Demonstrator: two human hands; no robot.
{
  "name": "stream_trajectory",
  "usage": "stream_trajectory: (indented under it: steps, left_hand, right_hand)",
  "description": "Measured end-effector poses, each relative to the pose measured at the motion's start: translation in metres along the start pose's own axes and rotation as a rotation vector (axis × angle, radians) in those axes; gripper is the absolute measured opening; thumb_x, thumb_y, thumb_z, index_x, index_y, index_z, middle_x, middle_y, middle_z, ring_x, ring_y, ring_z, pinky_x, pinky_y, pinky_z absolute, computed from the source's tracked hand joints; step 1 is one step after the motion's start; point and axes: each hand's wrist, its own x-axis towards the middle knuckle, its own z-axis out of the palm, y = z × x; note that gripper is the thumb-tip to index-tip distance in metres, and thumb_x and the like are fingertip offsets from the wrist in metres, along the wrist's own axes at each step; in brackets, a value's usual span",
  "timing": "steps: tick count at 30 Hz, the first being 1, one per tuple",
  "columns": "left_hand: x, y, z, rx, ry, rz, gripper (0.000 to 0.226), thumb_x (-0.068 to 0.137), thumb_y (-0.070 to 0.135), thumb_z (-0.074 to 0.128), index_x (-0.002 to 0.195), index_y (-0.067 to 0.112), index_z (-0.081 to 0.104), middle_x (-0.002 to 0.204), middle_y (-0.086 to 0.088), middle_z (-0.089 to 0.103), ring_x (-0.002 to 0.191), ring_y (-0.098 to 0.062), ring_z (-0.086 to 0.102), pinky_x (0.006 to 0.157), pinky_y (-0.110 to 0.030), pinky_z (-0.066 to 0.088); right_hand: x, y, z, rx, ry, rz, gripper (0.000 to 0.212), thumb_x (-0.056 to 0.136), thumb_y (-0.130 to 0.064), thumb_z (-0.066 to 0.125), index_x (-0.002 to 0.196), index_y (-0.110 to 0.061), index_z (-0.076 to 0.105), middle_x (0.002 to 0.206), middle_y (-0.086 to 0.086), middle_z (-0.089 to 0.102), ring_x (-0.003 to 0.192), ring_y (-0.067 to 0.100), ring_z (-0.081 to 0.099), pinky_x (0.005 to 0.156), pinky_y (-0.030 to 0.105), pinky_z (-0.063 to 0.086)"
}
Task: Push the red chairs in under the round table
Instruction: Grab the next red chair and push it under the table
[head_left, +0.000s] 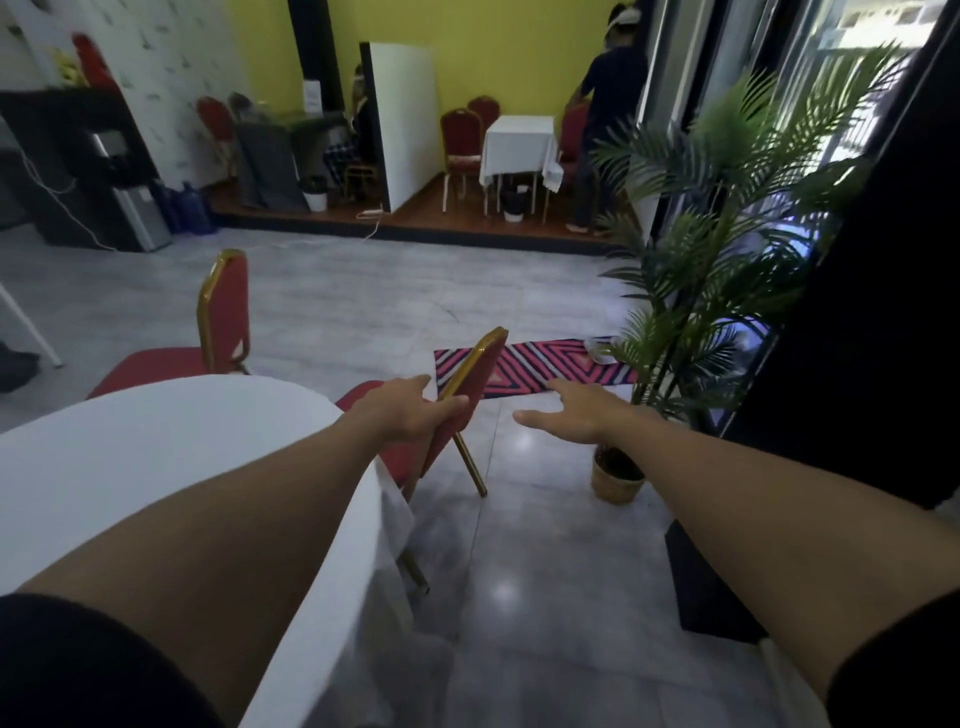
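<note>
The round table (156, 457) with a white cloth fills the lower left. A red chair with a gold frame (480, 369) stands at the table's right edge, its seat partly under the cloth. My left hand (410, 410) grips the side of this chair's backrest. My right hand (576, 415) hovers to the right of the chair, fingers spread, touching nothing. A second red chair (226, 312) stands at the table's far side, its seat next to the cloth's edge.
A potted palm (701, 270) in a woven basket (615, 480) stands close on the right, beside a dark pillar (857, 312). A pink patterned mat (540, 366) lies on the grey floor. A person stands by a small square table (519, 140) on a raised platform at the back.
</note>
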Motion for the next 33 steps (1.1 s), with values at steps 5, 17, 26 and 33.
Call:
stream_trajectory:
  steps: [5, 17, 26, 33]
  left_hand:
    - [0.073, 0.006, 0.007, -0.007, -0.02, -0.046, 0.109, 0.078, 0.088, 0.047, 0.158, 0.016, 0.032, 0.16, -0.016, 0.04, 0.141, -0.038, 0.044, 0.111, -0.049, 0.041]
    - [0.266, -0.013, 0.024, -0.083, -0.151, -0.135, 0.117, 0.073, 0.087, 0.057, 0.16, 0.016, 0.022, 0.163, -0.018, 0.033, 0.143, -0.041, 0.041, 0.111, -0.054, 0.041]
    - [0.321, -0.029, 0.048, -0.236, -0.344, -0.243, 0.104, 0.082, 0.066, 0.07, 0.16, 0.018, 0.021, 0.162, -0.015, 0.036, 0.143, -0.04, 0.04, 0.111, -0.05, 0.038]
    - [0.325, -0.029, 0.105, -0.364, -0.431, -0.471, 0.072, 0.085, 0.043, 0.073, 0.149, 0.026, 0.043, 0.141, -0.01, 0.058, 0.112, -0.024, 0.058, 0.094, -0.036, 0.048]
  right_hand:
    - [0.079, 0.019, -0.024, 0.017, -0.032, -0.076, 0.125, 0.073, -0.089, 0.065, 0.167, -0.022, 0.017, 0.175, 0.004, 0.021, 0.157, 0.03, 0.029, 0.123, 0.052, 0.032]
    - [0.29, 0.015, -0.06, -0.081, -0.143, -0.223, 0.115, 0.075, -0.058, 0.089, 0.165, -0.025, 0.024, 0.172, 0.004, 0.029, 0.155, 0.031, 0.032, 0.122, 0.046, 0.033]
    - [0.417, 0.007, -0.049, -0.415, -0.249, -0.41, 0.126, 0.073, -0.049, 0.093, 0.168, -0.028, 0.012, 0.177, 0.003, 0.014, 0.162, 0.032, 0.008, 0.128, 0.063, 0.012]
    - [0.479, 0.003, -0.02, -0.682, -0.474, -0.733, 0.085, 0.081, -0.038, 0.088, 0.154, -0.036, 0.043, 0.146, 0.001, 0.055, 0.139, 0.028, 0.043, 0.118, 0.053, 0.03]
